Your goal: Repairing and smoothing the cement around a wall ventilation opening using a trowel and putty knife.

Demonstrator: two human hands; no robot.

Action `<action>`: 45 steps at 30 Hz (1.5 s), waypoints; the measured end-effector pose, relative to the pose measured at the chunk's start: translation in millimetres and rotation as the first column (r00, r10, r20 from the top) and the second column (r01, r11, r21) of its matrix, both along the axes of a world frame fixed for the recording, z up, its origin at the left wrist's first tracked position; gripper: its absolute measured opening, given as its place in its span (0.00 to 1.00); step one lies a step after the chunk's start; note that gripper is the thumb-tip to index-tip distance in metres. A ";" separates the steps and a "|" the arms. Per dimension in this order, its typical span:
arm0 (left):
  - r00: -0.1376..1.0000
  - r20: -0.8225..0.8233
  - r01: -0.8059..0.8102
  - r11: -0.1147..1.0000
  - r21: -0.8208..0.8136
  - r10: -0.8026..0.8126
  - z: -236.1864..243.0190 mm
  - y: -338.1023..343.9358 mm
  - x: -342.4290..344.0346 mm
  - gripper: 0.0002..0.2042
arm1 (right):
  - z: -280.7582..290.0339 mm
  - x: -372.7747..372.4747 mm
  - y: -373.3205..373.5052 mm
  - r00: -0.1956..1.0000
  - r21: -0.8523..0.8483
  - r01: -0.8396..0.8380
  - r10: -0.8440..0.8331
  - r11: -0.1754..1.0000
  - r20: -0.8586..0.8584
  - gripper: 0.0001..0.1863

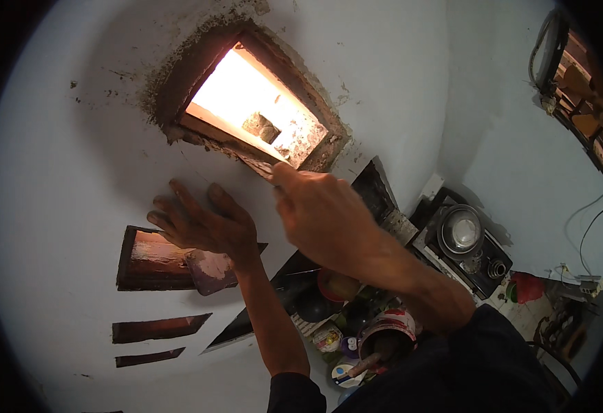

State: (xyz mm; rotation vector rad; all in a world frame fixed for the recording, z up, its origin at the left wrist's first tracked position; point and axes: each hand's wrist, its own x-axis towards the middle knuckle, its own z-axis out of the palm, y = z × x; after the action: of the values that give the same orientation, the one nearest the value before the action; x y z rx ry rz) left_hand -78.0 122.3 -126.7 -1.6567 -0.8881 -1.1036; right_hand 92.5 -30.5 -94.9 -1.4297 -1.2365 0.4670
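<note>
My right hand [322, 217] is closed round a narrow, flat hand tool [257, 166], most of its handle hidden in the fist. The tool's tip meets the rough lower edge of a brightly lit window opening [236, 146] in the white wall. To the left, my left hand [208, 220] is spread beside the wall just below the opening, fingers apart; whether it touches the wall I cannot tell. Behind its wrist a flat, round-cornered plate [210, 272] with a pale smear stands in front of a lower framed opening [153, 258]. A chunk of masonry [261, 127] sits inside the lit opening.
Bare, crumbly mortar [167, 89] surrounds the lit opening. Below right are a gas stove [491, 279] with a metal pot [461, 230] and a smeared bucket [387, 330] among several containers. More slots [160, 329] pierce the wall lower left. A fan [580, 96] hangs far right.
</note>
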 end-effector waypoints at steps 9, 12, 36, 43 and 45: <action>1.000 0.023 0.015 1.000 -0.008 -0.015 1.0 -3.6 0.8 0.28 | 18.9 9.2 15.4 1.000 -0.047 -0.004 0.004 0.999 -0.005 0.10; 1.000 0.021 0.010 1.000 -0.015 -0.010 1.9 -3.1 1.9 0.28 | 19.4 1.4 16.2 1.000 -0.020 -0.024 0.024 1.000 -0.004 0.09; 1.000 0.021 0.017 1.000 -0.008 -0.017 1.4 -1.7 -1.4 0.29 | 29.5 17.8 9.8 1.000 -0.063 0.021 -0.021 0.998 0.003 0.10; 0.999 0.032 0.010 1.000 -0.020 -0.010 0.1 -1.4 -0.5 0.29 | 18.1 4.4 4.6 0.999 0.046 -0.012 0.010 0.999 0.045 0.10; 1.000 0.029 0.010 1.000 -0.020 -0.010 1.2 -1.5 -2.7 0.29 | 16.6 14.0 -5.7 0.996 0.057 -0.017 0.012 0.998 0.086 0.10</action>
State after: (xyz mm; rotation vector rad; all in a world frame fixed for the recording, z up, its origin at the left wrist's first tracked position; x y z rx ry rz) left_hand -80.7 120.7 -125.5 -1.6667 -0.9131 -1.1315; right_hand 106.5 -36.3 -78.3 -1.4051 -1.3194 0.3798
